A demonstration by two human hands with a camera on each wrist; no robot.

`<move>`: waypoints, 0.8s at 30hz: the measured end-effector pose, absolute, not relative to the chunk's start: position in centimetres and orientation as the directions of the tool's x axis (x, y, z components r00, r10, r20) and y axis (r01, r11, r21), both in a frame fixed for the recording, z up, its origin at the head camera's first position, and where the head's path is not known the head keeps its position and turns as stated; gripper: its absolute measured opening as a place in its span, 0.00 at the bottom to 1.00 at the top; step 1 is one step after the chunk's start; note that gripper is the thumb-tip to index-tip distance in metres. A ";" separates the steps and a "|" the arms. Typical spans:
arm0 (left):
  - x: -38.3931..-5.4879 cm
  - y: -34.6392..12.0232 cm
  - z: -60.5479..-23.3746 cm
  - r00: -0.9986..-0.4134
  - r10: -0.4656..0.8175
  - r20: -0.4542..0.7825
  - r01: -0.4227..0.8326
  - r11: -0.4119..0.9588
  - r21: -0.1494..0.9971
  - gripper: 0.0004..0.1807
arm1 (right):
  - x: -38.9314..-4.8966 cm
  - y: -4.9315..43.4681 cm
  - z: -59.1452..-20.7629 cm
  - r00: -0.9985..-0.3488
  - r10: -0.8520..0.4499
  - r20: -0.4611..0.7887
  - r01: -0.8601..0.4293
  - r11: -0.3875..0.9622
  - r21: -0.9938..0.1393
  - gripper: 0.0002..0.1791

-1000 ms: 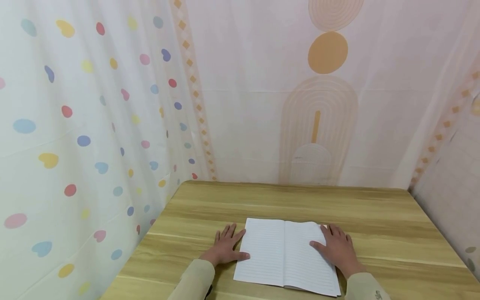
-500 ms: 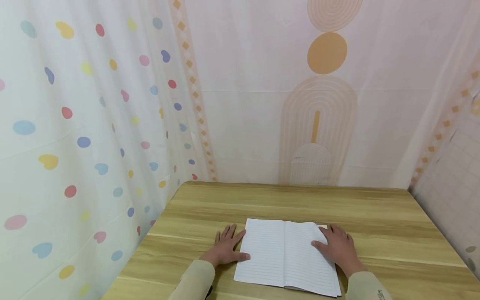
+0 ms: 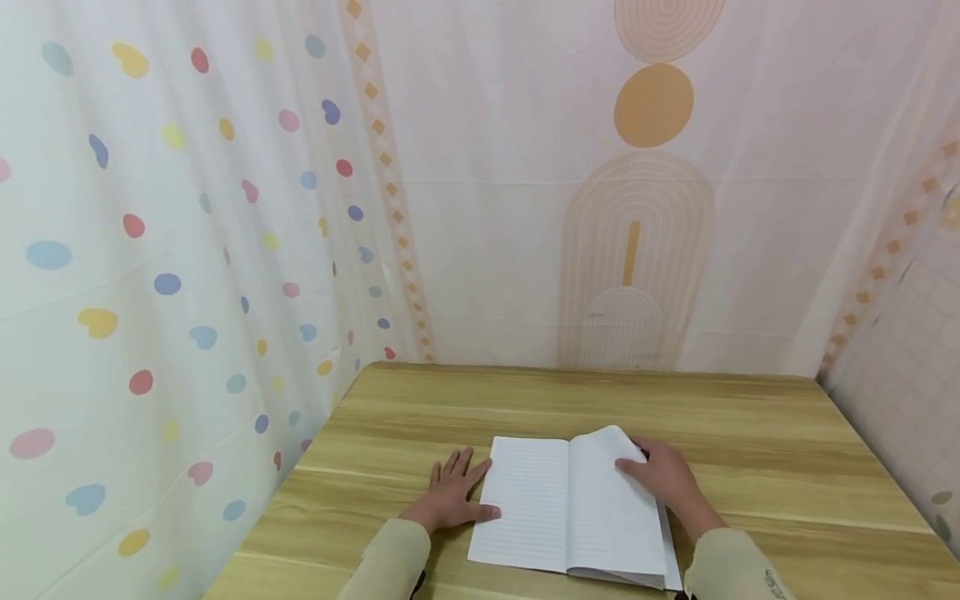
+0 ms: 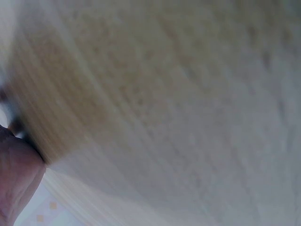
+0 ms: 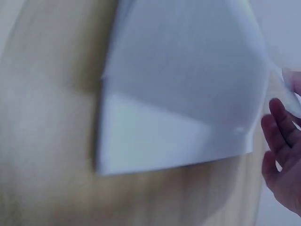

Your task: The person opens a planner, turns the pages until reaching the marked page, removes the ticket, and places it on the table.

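An open notebook (image 3: 525,500) with lined white pages lies on the wooden table. My left hand (image 3: 448,497) rests spread at its left edge, the thumb on the left page and the other fingers mostly on the wood. At the upper right, my right hand (image 3: 667,479) pinches the corner of a lifted page (image 3: 611,492), thumb on top. That page bows upward, and more paper shows beneath it along the right edge. The right wrist view shows the raised page (image 5: 188,61) between thumb and fingers (image 5: 282,127). In the left wrist view only part of the left hand (image 4: 19,176) appears.
The wooden table (image 3: 465,400) reaches back to a pale curtain (image 3: 487,250) with arch patterns. A curtain with coloured dots (image 3: 187,275) hangs along the left side. Another pale cloth (image 3: 922,358) borders the right.
My right hand has curled its fingers under the right page's upper corner and raised it from the notebook. The left hand has stayed in place.
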State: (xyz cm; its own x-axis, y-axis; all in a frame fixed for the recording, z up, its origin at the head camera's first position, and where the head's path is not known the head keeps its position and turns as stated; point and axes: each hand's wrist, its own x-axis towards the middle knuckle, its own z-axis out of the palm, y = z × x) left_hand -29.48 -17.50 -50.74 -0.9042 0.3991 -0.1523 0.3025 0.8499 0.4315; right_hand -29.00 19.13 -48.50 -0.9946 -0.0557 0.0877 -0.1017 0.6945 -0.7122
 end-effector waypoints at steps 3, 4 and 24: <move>-29.4 -17.5 -50.7 -0.904 0.401 -0.152 0.304 0.850 0.431 0.49 | -29.2 18.8 -47.5 -0.997 -0.057 0.057 -0.080 0.635 -0.768 0.33; -29.4 -17.5 -50.7 -0.904 0.401 -0.152 0.305 0.850 0.430 0.49 | -29.2 18.7 -47.1 -0.997 -0.057 0.055 -0.078 0.619 -0.782 0.34; -29.7 -17.8 -51.3 -0.907 0.396 -0.143 0.306 0.854 0.420 0.50 | -28.9 15.2 -44.1 -0.994 -0.048 0.100 -0.107 0.166 -0.980 0.29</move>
